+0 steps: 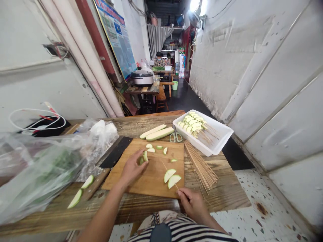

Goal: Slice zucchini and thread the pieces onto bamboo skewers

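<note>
My right hand (pixel 189 201) pinches the lower end of a bamboo skewer (pixel 164 164) at the cutting board's near right corner. Two half-moon zucchini slices (pixel 174 180) are threaded on it, and its tip points away from me. Over the left part of the wooden cutting board (pixel 156 188), my left hand (pixel 135 165) curls its fingers around a few upright zucchini pieces (pixel 144 157), partly hidden by the hand. Several loose slices (pixel 151 150) lie along the board's far side. To the right of the board, a fanned bundle of bare skewers (pixel 202 168) rests on the table.
A white plastic tray (pixel 222 134) holds skewered slices. Halved zucchini (pixel 160 134) and scissors (pixel 176 137) lie behind the board. Left are a cleaver (pixel 114 151), two slices (pixel 75 198) and plastic bags (pixel 50 164). Farther back, a person (pixel 159 59) sits at a table.
</note>
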{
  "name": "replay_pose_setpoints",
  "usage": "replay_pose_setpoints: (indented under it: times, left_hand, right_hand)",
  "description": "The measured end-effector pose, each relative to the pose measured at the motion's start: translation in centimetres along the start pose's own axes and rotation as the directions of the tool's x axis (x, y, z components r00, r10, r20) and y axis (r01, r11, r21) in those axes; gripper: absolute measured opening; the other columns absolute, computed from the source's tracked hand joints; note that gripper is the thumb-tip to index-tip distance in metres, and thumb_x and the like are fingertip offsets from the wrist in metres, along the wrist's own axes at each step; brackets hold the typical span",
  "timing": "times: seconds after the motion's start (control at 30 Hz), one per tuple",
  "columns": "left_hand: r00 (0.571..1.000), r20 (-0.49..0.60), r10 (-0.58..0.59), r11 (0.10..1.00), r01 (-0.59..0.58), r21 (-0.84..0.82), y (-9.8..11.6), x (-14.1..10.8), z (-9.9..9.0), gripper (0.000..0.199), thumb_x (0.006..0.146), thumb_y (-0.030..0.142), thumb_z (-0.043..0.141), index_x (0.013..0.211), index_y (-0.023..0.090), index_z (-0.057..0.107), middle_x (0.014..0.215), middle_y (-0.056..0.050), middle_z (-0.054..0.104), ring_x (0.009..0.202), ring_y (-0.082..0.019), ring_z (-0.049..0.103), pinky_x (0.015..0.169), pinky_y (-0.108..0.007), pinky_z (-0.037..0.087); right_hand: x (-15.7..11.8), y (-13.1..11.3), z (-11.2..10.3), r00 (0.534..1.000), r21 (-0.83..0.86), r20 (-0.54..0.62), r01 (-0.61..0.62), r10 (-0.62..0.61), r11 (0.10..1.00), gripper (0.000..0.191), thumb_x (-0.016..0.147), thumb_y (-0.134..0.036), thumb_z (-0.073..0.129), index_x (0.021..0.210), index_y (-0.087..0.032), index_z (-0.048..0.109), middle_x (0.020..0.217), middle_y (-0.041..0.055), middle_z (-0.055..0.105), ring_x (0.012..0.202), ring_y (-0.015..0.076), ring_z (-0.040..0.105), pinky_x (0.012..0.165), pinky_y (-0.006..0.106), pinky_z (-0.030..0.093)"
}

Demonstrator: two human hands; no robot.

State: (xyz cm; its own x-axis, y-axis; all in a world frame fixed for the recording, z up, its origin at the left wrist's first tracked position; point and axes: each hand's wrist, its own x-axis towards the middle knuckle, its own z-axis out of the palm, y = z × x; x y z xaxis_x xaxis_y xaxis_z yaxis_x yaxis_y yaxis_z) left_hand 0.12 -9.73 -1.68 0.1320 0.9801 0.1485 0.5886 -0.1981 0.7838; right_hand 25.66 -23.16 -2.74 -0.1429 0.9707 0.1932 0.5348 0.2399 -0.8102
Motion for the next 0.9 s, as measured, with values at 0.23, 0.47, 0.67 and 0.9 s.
replay_pose_setpoints:
  times: [0.23, 0.47, 0.67, 0.9]
  left_hand:
    - [0.976, 0.149, -0.158, 0.371, 0.199, -0.907, 5.6, -2.1, -1.6, 0.042, 0.083, 0.032, 0.052, 0.121, 0.013, 0.054, 0.13, -0.013, 0.054, 0.123, -0.024, 0.047, 0.105, -0.038, 0.035]
    - [0.879, 0.34, -0.334, -0.066, 0.338, -0.939, 8.7, -2.7, -1.9, 0.038, 0.087, 0.014, 0.037, 0.119, 0.0, 0.053, 0.121, -0.02, 0.059, 0.119, -0.024, 0.05, 0.101, -0.035, 0.043]
    - [0.833, 0.382, -0.401, -0.129, 0.361, -0.923, 9.6, -3.0, -1.6, 0.033, 0.089, 0.013, 0.039, 0.116, 0.0, 0.053, 0.12, -0.021, 0.059, 0.115, -0.024, 0.054, 0.096, -0.033, 0.048]
    - [0.831, 0.355, -0.428, -0.086, 0.353, -0.932, 10.1, -3.0, -2.0, 0.029, 0.088, 0.01, 0.038, 0.108, 0.002, 0.058, 0.115, -0.02, 0.063, 0.112, -0.024, 0.056, 0.096, -0.035, 0.048]
  right_hand:
    - [1.4, -3.2, -2.1, 0.994, 0.086, 0.065, 0.078, -0.084, 0.993, 0.033, 0.093, -0.03, 0.039, 0.073, -0.017, 0.061, 0.059, -0.0007, 0.053, 0.054, 0.0117, 0.049, 0.053, 0.021, 0.034]
    - [2.2, -5.8, -3.1, 0.97, 0.118, 0.199, 0.119, -0.141, 0.986, 0.031, 0.094, -0.028, 0.04, 0.073, -0.017, 0.06, 0.058, -0.0015, 0.052, 0.053, 0.0108, 0.048, 0.052, 0.02, 0.034]
    - [1.8, -5.5, -3.5, 0.959, 0.027, 0.209, 0.188, -0.19, 0.982, 0.029, 0.093, -0.024, 0.04, 0.075, -0.018, 0.061, 0.061, 0.0009, 0.056, 0.053, 0.0121, 0.051, 0.052, 0.021, 0.036]
    - [2.0, -5.3, -3.4, 0.951, -0.009, 0.227, 0.218, -0.21, 0.976, 0.03, 0.093, -0.024, 0.041, 0.07, -0.018, 0.059, 0.056, -0.0005, 0.052, 0.049, 0.0114, 0.049, 0.05, 0.021, 0.035]
